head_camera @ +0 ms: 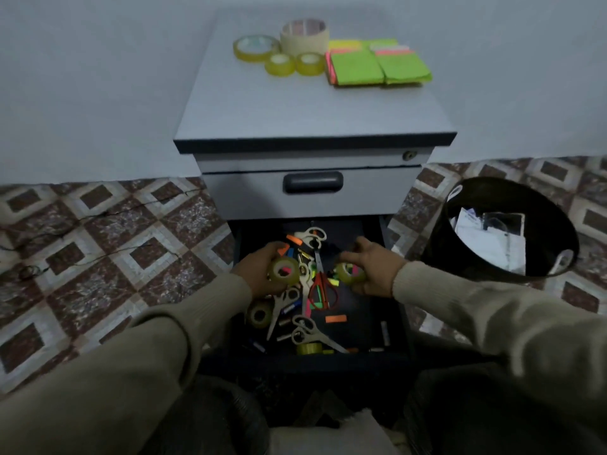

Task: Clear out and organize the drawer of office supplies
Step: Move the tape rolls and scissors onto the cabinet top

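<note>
The left hand gripped one small yellowish clear-tape roll and the right hand another, both just above the open dark bottom drawer (scissors and bright paper scraps inside).

Waste bin contents — dim, blurred; drawer clutter indistinct

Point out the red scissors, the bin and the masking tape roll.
Red scissors [323, 292]: head view, on the handle loops.
Bin [437, 244]: head view, left outer wall.
Masking tape [303, 42]: head view, outer side.
</note>
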